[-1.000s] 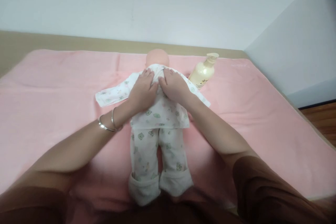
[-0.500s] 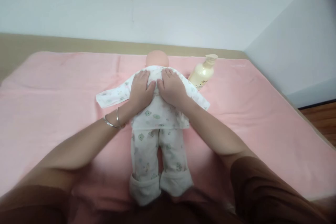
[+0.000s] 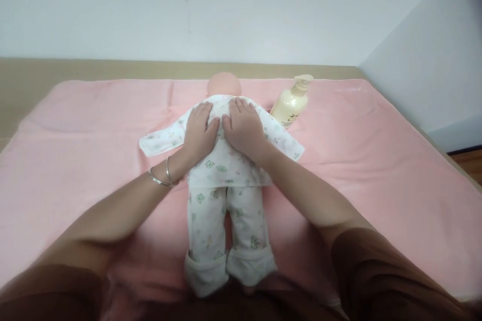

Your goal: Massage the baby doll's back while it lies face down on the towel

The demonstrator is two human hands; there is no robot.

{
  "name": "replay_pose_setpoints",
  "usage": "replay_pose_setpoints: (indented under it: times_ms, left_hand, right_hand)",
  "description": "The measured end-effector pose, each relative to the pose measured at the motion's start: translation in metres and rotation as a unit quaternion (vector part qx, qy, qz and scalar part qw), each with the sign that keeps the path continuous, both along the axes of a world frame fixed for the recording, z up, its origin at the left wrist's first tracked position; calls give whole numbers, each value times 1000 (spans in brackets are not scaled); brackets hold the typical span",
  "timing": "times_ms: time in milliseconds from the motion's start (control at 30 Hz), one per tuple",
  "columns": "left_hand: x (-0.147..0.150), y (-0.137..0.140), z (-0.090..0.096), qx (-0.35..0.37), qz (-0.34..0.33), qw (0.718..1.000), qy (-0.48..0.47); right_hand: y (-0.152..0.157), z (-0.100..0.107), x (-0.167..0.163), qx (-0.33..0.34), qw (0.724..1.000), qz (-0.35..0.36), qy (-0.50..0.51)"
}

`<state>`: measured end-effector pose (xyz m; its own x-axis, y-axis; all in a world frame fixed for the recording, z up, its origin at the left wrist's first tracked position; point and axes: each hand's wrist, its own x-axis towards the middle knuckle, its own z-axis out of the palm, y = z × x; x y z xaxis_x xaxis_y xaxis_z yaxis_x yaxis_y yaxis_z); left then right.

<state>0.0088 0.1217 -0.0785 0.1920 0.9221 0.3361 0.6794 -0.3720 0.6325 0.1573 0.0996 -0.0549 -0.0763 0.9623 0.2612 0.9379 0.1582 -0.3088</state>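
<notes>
A baby doll (image 3: 222, 173) in a white printed top and trousers lies face down, its bald head (image 3: 224, 84) at the far end. Flat on the left of its upper back rests my left hand (image 3: 200, 129), fingers stretched out and pointing away from me. My right hand (image 3: 245, 126) lies the same way on the right of the back, the two thumbs close together but apart. Neither hand grasps anything. The doll's sleeves spread out to both sides, and its trouser cuffs (image 3: 251, 264) are turned up.
Under the doll a pink blanket (image 3: 94, 160) covers most of the table (image 3: 33, 77). A cream pump bottle (image 3: 290, 104) stands beside the doll's right-hand sleeve. A white wall (image 3: 263, 10) rises behind the table, with another wall at the right.
Both hands remain flat on the doll's back, with only a slight shift. The camera view has tilted and turned a little.
</notes>
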Motion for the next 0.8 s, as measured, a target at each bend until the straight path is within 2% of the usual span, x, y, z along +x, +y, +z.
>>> replay_pose_setpoints:
  times_ms: [300, 533, 800]
  left_hand:
    - [0, -3, 4, 0, 5, 1000, 2]
    - [-2, 0, -2, 9, -2, 1000, 12]
    - [1, 0, -1, 1, 5, 1000, 13]
  right_hand:
    - [-1, -1, -1, 14, 1000, 3, 12]
    - [0, 2, 0, -13, 1000, 0, -11]
    - [0, 1, 2, -7, 1000, 6, -6]
